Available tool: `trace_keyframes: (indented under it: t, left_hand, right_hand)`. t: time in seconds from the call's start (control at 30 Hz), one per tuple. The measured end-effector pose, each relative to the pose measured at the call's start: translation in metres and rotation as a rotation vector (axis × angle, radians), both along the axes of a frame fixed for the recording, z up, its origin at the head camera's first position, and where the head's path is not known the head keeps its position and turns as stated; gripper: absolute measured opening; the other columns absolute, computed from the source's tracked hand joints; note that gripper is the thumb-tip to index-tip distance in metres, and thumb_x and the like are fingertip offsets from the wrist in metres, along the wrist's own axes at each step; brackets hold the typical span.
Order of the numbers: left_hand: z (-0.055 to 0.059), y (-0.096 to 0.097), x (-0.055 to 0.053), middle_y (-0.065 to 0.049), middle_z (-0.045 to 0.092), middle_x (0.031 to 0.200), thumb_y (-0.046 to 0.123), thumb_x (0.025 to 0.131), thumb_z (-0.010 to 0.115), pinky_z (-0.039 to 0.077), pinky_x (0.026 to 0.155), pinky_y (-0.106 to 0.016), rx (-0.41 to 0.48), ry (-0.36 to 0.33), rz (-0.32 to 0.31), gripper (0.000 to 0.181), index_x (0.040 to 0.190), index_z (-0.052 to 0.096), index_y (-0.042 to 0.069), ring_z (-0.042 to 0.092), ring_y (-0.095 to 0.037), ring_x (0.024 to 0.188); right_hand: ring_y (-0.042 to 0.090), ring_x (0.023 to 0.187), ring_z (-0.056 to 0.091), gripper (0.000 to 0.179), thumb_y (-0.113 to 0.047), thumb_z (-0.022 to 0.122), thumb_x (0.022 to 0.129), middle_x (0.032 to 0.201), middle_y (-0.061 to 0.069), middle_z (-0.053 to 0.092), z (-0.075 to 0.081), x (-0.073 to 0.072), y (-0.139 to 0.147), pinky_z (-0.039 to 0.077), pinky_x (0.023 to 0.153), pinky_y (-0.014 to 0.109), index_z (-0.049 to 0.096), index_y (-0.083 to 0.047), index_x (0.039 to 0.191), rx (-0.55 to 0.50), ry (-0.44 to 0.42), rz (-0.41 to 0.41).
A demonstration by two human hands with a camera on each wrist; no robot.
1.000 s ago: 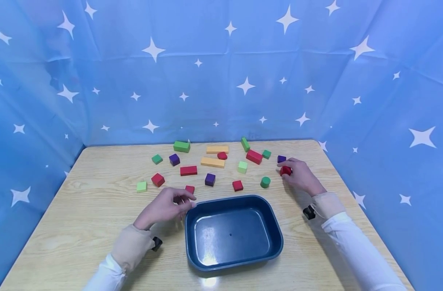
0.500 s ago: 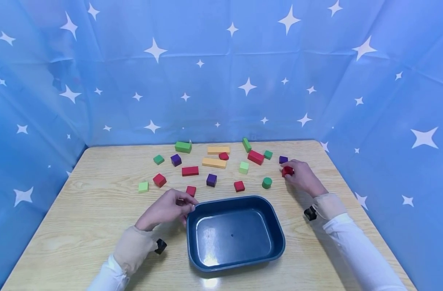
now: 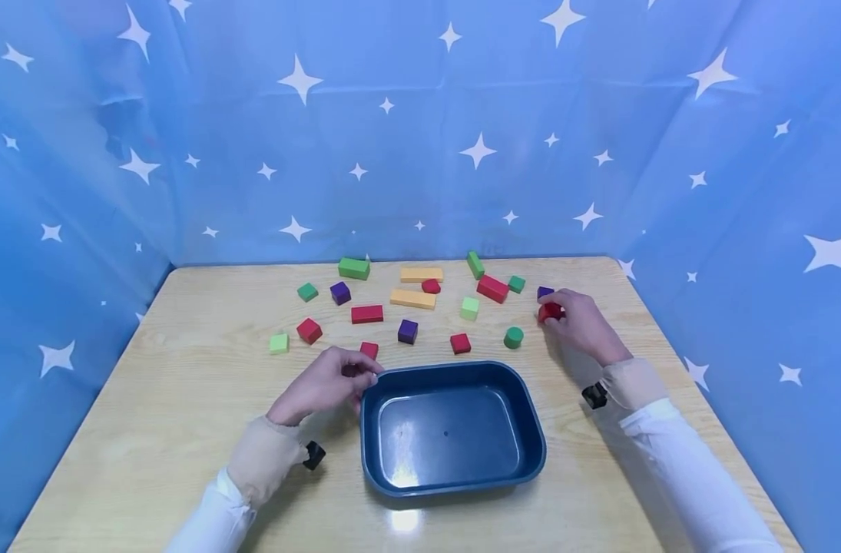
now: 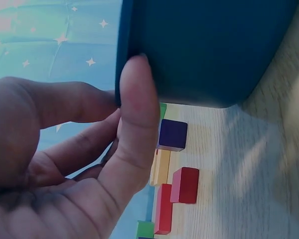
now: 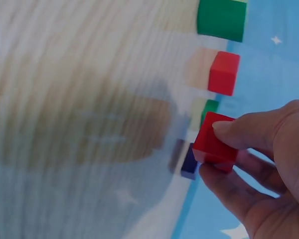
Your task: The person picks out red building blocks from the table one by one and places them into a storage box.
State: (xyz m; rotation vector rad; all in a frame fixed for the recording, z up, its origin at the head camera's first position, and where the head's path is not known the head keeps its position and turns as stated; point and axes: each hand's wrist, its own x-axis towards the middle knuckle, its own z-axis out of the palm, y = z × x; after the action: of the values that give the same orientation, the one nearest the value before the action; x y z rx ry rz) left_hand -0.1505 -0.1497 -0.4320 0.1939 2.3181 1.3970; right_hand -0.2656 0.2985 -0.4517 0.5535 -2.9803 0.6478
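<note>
Pinching red block (image 5: 214, 142) in right hand (image 3: 586, 324), blue tub (image 4: 204, 55) by rim in left hand (image 3: 326, 382); apparently mid-pickup, probably needing lift clear of purple block (image 3: 545, 291) just beyond right hand.

The backdrop (image 3: 254, 123) was blue, patterned with white four-pointed stars (image 3: 478, 150). The bench (image 3: 150, 399) was pale tan, streaked with wood grain. The tray (image 3: 455, 430) was dark blue, inside and out. The held cube (image 5: 213, 145) was solid red, matching two oblongs (image 3: 367, 314) and several smaller red pieces (image 3: 460, 344); two long bars (image 3: 413, 299) were yellow-orange and three other blocks (image 3: 408, 331) deep purple. Greens spanned three shades: pale lime in two small cubes (image 3: 469, 308), mid-green in two longer blocks (image 3: 354, 269), and a deeper, bluish green in the cylinder (image 3: 513, 338). The sleeves (image 3: 696, 476) were white, the wrist wraps (image 3: 263, 457) beige, and the wrist cameras (image 3: 595, 395) black.
</note>
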Motion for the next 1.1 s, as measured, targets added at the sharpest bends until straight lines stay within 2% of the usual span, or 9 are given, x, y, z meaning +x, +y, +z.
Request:
trace_keyframes:
  t: [0.33, 0.53, 0.8, 1.1]
  left_hand:
    - [0.001, -0.001, -0.003, -0.012, 0.069, 0.099, 0.008, 0.1, 0.062, 0.063, 0.069, -0.038, -0.008, -0.009, 0.015, 0.018, 0.114, 0.075, 0.006, 0.066, -0.02, 0.066]
    - [0.001, 0.003, -0.001, -0.013, 0.068, 0.096, 0.007, 0.1, 0.062, 0.063, 0.067, -0.039, 0.003, -0.033, 0.047, 0.016, 0.112, 0.073, 0.003, 0.064, -0.02, 0.064]
    - [0.0, 0.003, 0.002, -0.012, 0.067, 0.095, 0.006, 0.1, 0.062, 0.063, 0.067, -0.04, -0.01, -0.049, 0.079, 0.014, 0.108, 0.072, 0.003, 0.065, -0.024, 0.068]
    - [-0.002, 0.002, -0.001, -0.012, 0.065, 0.095, 0.009, 0.101, 0.061, 0.063, 0.067, -0.038, -0.009, -0.044, 0.048, 0.014, 0.11, 0.072, 0.004, 0.063, -0.021, 0.067]
  right_hand:
    - [0.038, 0.101, 0.069, 0.033, 0.004, 0.07, 0.09, 0.115, 0.024, 0.068, 0.028, 0.003, -0.015, 0.061, 0.086, 0.055, 0.068, 0.003, 0.124, -0.038, 0.116, 0.072]
    - [0.033, 0.097, 0.07, 0.032, 0.0, 0.07, 0.092, 0.113, 0.018, 0.069, 0.048, 0.011, -0.031, 0.061, 0.087, 0.053, 0.068, -0.002, 0.124, -0.044, 0.104, 0.118]
    - [0.029, 0.095, 0.071, 0.031, 0.001, 0.072, 0.091, 0.115, 0.015, 0.071, 0.072, 0.02, -0.061, 0.063, 0.084, 0.05, 0.07, -0.004, 0.121, -0.043, 0.122, 0.241]
    - [0.023, 0.1, 0.07, 0.037, 0.0, 0.077, 0.088, 0.116, 0.009, 0.071, 0.097, 0.038, -0.098, 0.063, 0.086, 0.041, 0.069, -0.006, 0.124, -0.006, 0.14, 0.369]
